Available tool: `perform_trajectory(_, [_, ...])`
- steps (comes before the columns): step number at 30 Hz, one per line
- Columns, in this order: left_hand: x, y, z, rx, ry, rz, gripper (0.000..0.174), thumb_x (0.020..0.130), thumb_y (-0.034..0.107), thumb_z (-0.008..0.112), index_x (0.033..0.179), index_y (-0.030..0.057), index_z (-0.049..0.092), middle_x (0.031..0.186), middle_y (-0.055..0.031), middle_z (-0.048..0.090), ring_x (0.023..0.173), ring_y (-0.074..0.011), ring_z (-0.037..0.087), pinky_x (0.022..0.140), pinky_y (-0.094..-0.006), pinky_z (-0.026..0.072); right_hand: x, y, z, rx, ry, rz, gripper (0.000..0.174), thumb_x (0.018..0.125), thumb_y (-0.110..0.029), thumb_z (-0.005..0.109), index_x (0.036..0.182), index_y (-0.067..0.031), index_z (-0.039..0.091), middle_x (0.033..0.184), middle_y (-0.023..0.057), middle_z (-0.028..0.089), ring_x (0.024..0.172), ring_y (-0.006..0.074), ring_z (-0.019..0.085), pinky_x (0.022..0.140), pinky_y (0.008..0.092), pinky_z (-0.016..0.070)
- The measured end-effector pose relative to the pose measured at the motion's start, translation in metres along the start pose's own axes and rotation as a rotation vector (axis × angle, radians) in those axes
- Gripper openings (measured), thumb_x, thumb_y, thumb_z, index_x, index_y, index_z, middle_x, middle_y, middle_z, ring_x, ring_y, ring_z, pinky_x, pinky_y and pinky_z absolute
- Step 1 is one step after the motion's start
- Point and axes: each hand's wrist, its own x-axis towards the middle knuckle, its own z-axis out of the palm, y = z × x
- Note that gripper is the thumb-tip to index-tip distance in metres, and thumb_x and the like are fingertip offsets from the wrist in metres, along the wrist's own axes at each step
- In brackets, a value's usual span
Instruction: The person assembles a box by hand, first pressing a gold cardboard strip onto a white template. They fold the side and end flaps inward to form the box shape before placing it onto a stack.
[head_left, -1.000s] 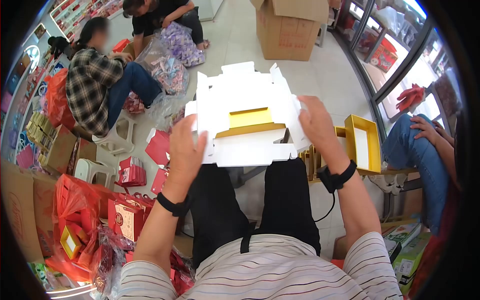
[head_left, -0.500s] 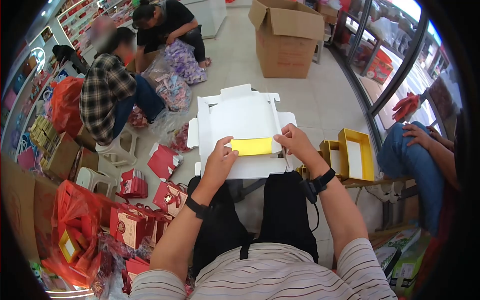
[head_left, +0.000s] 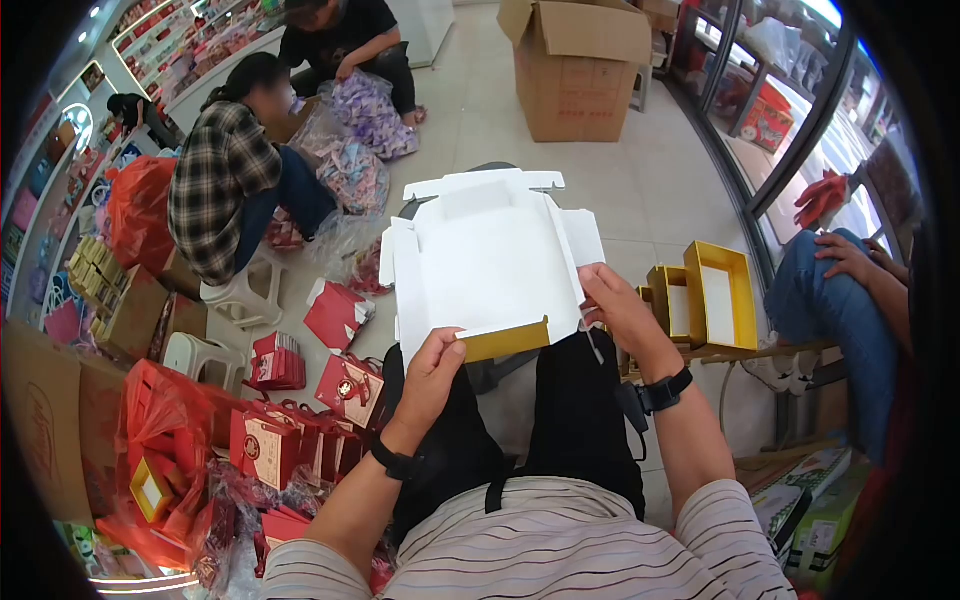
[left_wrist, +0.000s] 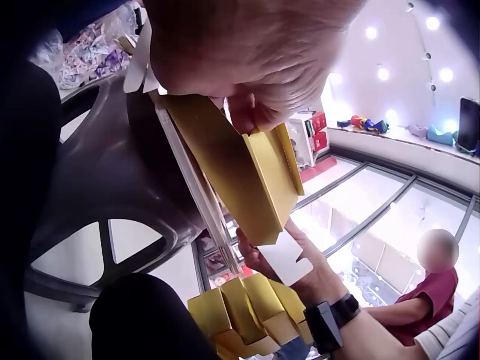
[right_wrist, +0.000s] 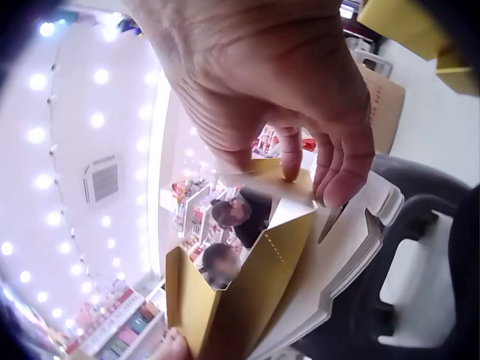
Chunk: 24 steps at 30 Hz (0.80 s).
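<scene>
A partly folded cardboard box (head_left: 480,260), white inside and gold outside, lies over the person's knees. Its near gold wall (head_left: 505,340) stands folded up, with side flaps spread outward. The left hand (head_left: 430,375) pinches the left end of that wall between thumb and fingers. At the near right corner, the right hand (head_left: 618,305) pinches a small white flap, its fingers curled over it. The right wrist view shows the right hand (right_wrist: 277,82) above the gold wall (right_wrist: 255,285). In the left wrist view the left hand (left_wrist: 247,60) covers part of the gold cardboard (left_wrist: 232,165).
A dark stool (left_wrist: 112,165) stands below the box. Gold boxes (head_left: 722,300) stand on a bench at right. Red gift bags (head_left: 270,445) and a red plastic bag (head_left: 165,450) crowd the left floor. Two people sit ahead; a large carton (head_left: 580,85) stands behind.
The hands went from the box's two sides to its near edge. The near gold strip, first lying inward over the white board, now stands at the front edge. The box has shifted slightly.
</scene>
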Motion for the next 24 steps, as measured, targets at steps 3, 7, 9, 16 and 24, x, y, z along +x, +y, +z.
perform_trajectory(3, [-0.006,-0.005,0.000,-0.009,-0.024,-0.029,0.023,0.113,0.016,0.056,0.129,0.0008,0.062,0.109,0.0028,0.064,0.101,-0.0046,0.056,0.092,-0.0226,0.0467,-0.010,0.009,0.007,0.055,-0.043,-0.003,0.033,0.106,-0.028,0.066,0.128,-0.0061,0.057,0.098,0.0037,0.065,0.087,0.0116,0.062,0.078,0.0279,0.0509])
perform_trajectory(7, [-0.009,0.004,-0.002,0.243,-0.090,-0.069,0.025,0.111,0.017,0.059,0.129,-0.0007,0.062,0.109,-0.0028,0.066,0.102,-0.0092,0.059,0.095,-0.0250,0.0475,-0.004,0.046,0.018,-0.233,-0.007,-0.161,0.029,0.103,-0.013,0.063,0.129,-0.0058,0.053,0.104,0.0037,0.064,0.093,0.0097,0.061,0.082,0.0291,0.0508])
perform_trajectory(9, [-0.004,0.017,-0.008,0.489,0.009,0.119,0.028,0.111,0.019,0.059,0.130,-0.0012,0.062,0.108,-0.0060,0.068,0.102,-0.0122,0.062,0.095,-0.0267,0.0487,0.006,0.064,0.020,-0.329,0.061,-0.247,0.029,0.101,-0.007,0.062,0.129,-0.0067,0.052,0.106,0.0045,0.063,0.093,0.0091,0.060,0.081,0.0290,0.0503])
perform_trajectory(16, [-0.005,-0.001,-0.080,0.231,0.358,-0.030,0.039,0.115,0.032,0.052,0.139,0.0017,0.058,0.110,-0.0065,0.070,0.097,-0.0137,0.067,0.088,-0.0295,0.0536,-0.009,0.037,0.023,0.075,-0.003,-0.012,0.030,0.100,-0.005,0.057,0.129,-0.0070,0.051,0.105,0.0041,0.062,0.083,0.0078,0.056,0.071,0.0248,0.0468])
perform_trajectory(24, [0.006,0.014,-0.035,0.191,-0.048,-0.135,0.042,0.115,0.033,0.051,0.151,0.0106,0.057,0.116,0.0004,0.066,0.101,-0.0092,0.062,0.091,-0.0272,0.0517,-0.003,0.040,0.020,-0.279,-0.042,-0.156,0.027,0.099,-0.002,0.056,0.125,-0.0051,0.051,0.108,0.0043,0.060,0.093,0.0099,0.056,0.081,0.0281,0.0494])
